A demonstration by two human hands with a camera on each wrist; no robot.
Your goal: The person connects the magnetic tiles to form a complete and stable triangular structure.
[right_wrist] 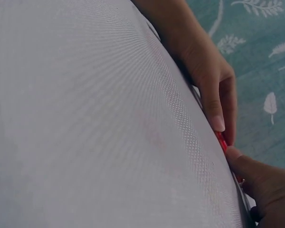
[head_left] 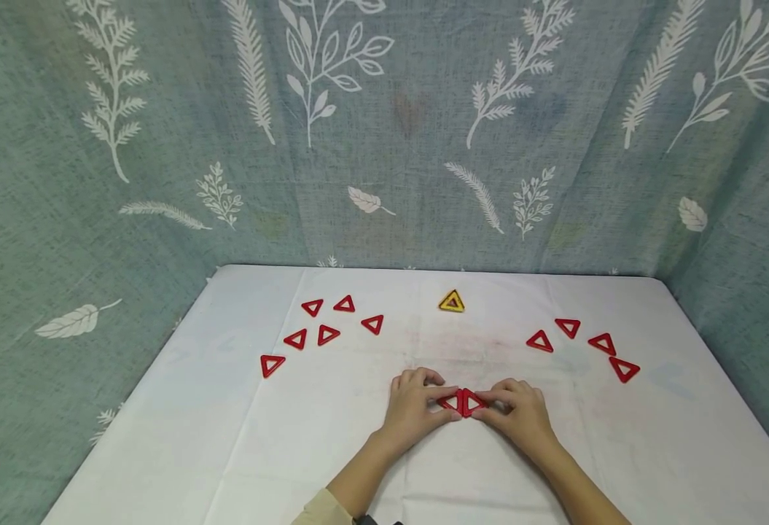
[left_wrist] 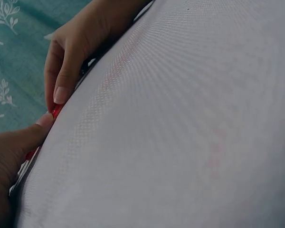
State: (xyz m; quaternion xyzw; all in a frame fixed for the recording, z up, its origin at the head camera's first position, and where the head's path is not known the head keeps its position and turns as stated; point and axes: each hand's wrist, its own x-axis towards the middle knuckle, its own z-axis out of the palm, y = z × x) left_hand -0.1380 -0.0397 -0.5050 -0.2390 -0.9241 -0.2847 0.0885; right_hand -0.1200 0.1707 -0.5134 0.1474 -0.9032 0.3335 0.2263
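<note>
Two red triangle frames meet side to side near the middle front of the white table, their points facing outward. My left hand pinches the left red triangle between thumb and fingers. On the other side, my right hand pinches the right red triangle the same way. Both wrist views catch the pair edge-on, a thin strip of red triangle showing between the fingertips in the left one. In the right wrist view the red piece is mostly covered by fingers.
Several loose red triangles lie at the back left of the table, and another group of red triangles lies at the right. A yellow triangle with dark edges sits at the back middle. Behind hangs a green leaf-patterned curtain.
</note>
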